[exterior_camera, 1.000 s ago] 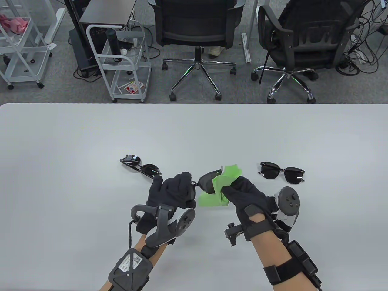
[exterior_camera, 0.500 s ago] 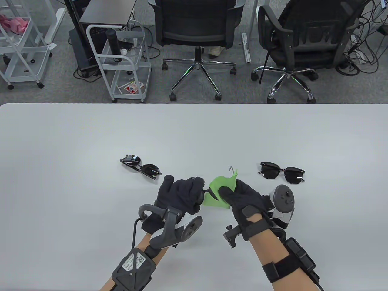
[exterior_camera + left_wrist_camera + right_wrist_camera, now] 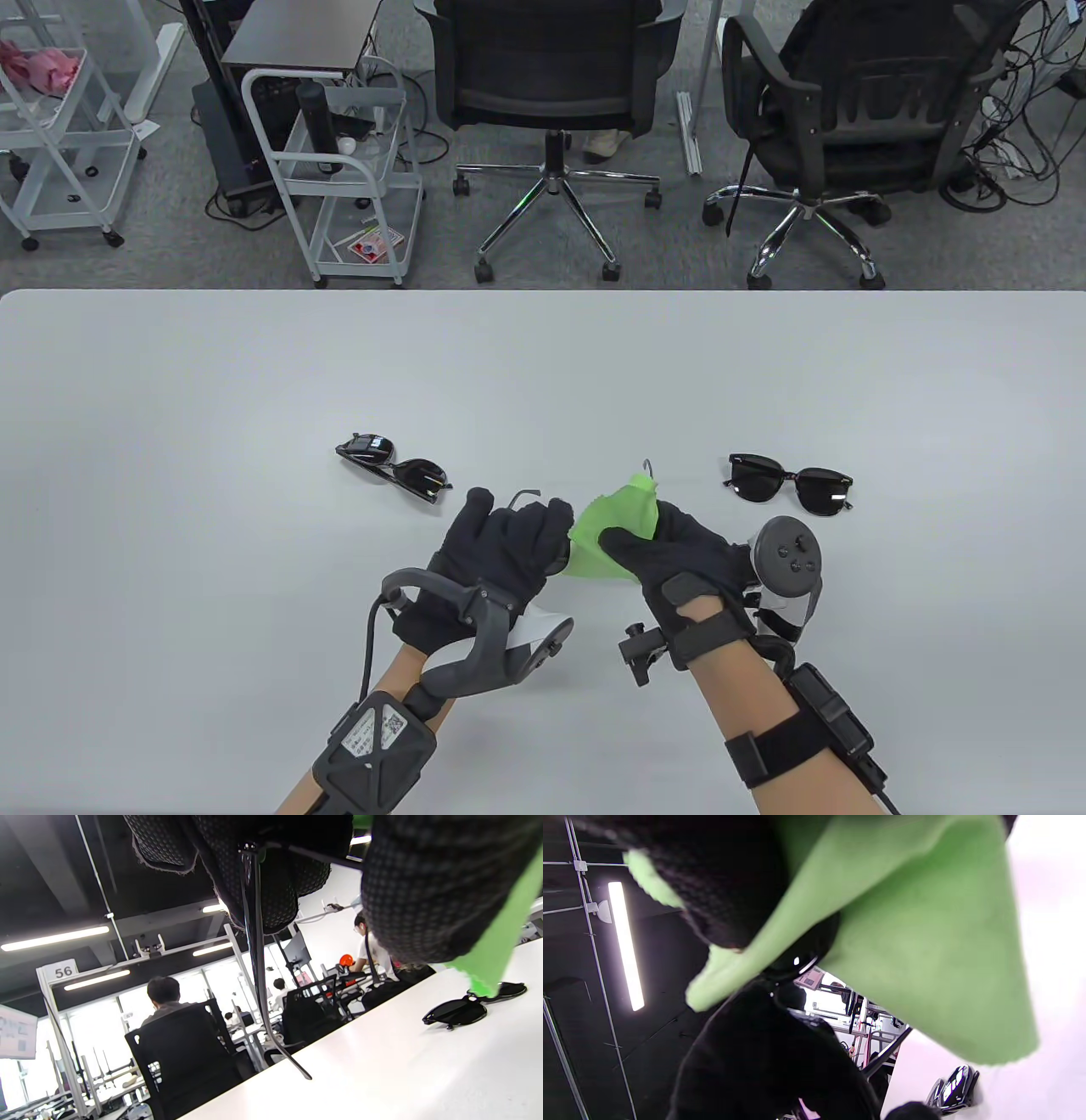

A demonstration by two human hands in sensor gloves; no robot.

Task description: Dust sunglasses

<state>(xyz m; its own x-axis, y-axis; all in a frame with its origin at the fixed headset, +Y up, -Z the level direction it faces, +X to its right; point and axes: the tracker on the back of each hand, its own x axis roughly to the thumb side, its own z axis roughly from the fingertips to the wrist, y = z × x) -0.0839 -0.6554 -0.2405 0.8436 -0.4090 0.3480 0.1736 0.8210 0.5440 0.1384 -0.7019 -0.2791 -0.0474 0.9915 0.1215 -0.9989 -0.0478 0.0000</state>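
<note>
Dark-lensed aviator sunglasses (image 3: 394, 469) lying untouched on the bench (image 3: 170, 424) at the left, near the left hand (image 3: 501, 552). Left hand curled round the held sunglasses (image 3: 528, 497), gripping one lens end, a thin temple arm (image 3: 258, 963) hanging free below the fingers in the left wrist view. Held sunglasses up off the bench between the two hands, mostly hidden. Green cloth (image 3: 618, 531) wrapped over the other lens, pinched by thumb and fingers of the right hand (image 3: 670, 556); in the right wrist view, a dark lens edge (image 3: 801, 955) peeking from the fold. Black square-framed sunglasses (image 3: 791, 484) resting on the bench at the right, well clear.

Likely light and springy: thin frame, slick lenses easily scratched, hinges easily bent. Best taken by the rim or bridge, gentle pressure through the soft cloth, no weight on the loose temple.

Against half a second ago: cloth drawn closer to the left hand, the dark lens then visible between the hands now covered, a temple tip now showing above the left knuckles, both hands shifted slightly leftward.
</note>
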